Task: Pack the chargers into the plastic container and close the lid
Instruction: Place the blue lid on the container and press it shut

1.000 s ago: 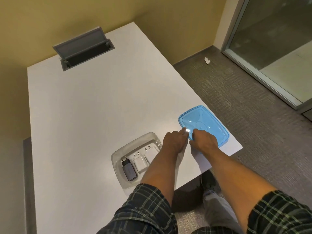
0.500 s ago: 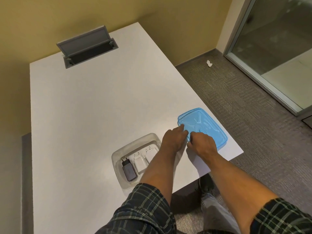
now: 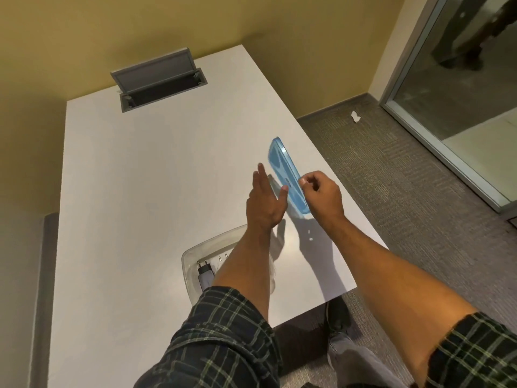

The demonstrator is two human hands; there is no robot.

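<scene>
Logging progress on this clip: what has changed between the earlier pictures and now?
The blue lid has left the table: it lay flat near the right edge, and now the right hand holds it up, tipped nearly on edge. The left hand has opened, fingers spread beside the lid. The clear container stays put and uncovered, the dark charger inside.

One head-worn wide-angle view, we look forward and steeply down from above our fingers (image 3: 261, 175), table (image 3: 140, 191) close beneath them, carpet (image 3: 405, 191) to their right, yellow wall (image 3: 112, 29) beyond.
</scene>
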